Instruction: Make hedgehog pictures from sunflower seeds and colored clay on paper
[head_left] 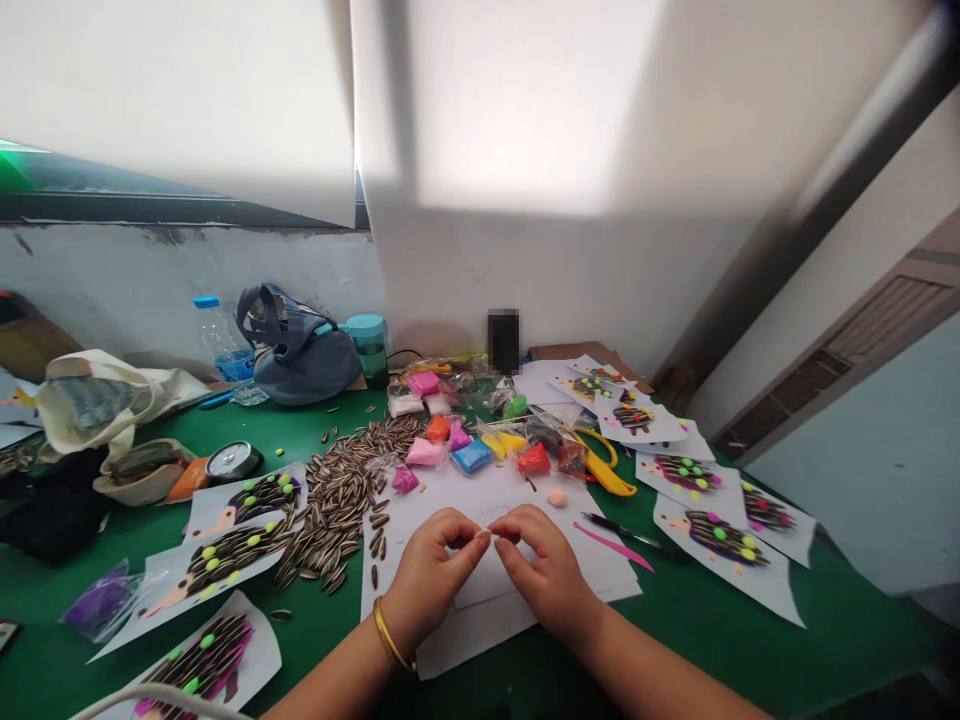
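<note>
My left hand (442,560), with a gold bangle at the wrist, is closed in a pinch above white paper (480,505). Facing it, my right hand (544,565) pinches too, and the fingertips of both hands nearly meet. Whatever they hold is too small to make out. A faint drawing shows on the paper just behind the fingers. Beyond my right hand lies a peach ball of clay (556,497). A pink plastic clay tool (615,548) and a black pen (630,533) rest to its right. Several sunflower seeds (379,520) line the paper's left edge.
A heap of sunflower seeds (337,490) spreads at the left. Bagged coloured clay (472,456) and a yellow cutter (606,470) sit behind the paper. Seed-covered hedgehog pictures (724,540) lie on both sides. A blue bag (307,350) and a teal cup (369,350) stand by the wall.
</note>
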